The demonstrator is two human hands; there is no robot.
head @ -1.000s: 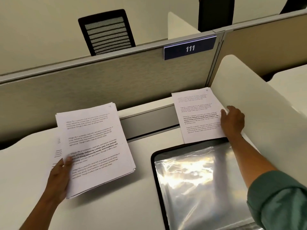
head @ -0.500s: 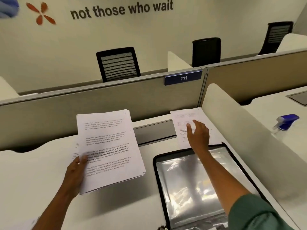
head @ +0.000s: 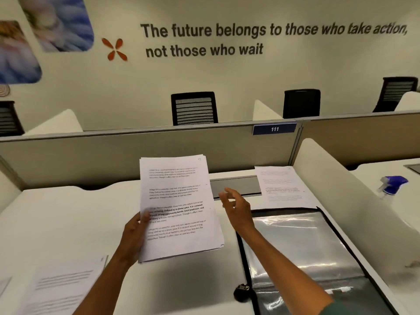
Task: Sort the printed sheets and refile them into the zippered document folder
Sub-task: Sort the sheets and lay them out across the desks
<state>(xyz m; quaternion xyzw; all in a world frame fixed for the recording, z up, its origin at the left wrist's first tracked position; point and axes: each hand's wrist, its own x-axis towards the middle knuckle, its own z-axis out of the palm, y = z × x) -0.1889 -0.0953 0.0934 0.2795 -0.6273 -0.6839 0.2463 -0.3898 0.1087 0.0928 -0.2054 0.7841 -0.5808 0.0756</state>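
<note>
Empty right hand (head: 236, 210), fingers loosely spread, hangs just right of the white printed-sheet stack (head: 178, 208).
Left hand (head: 136, 233) grips the stack's left edge, long axis upright; the black-edged clear zippered folder (head: 302, 253) lies open to the right.

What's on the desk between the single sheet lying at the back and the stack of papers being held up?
In the head view, the open right hand hangs between the stack and the single sheet; behind it runs a grey strip set into the desk.

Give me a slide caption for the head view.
Left hand holds the stack of printed sheets while the open right hand nears it; one sheet lies beyond the open folder.
</note>
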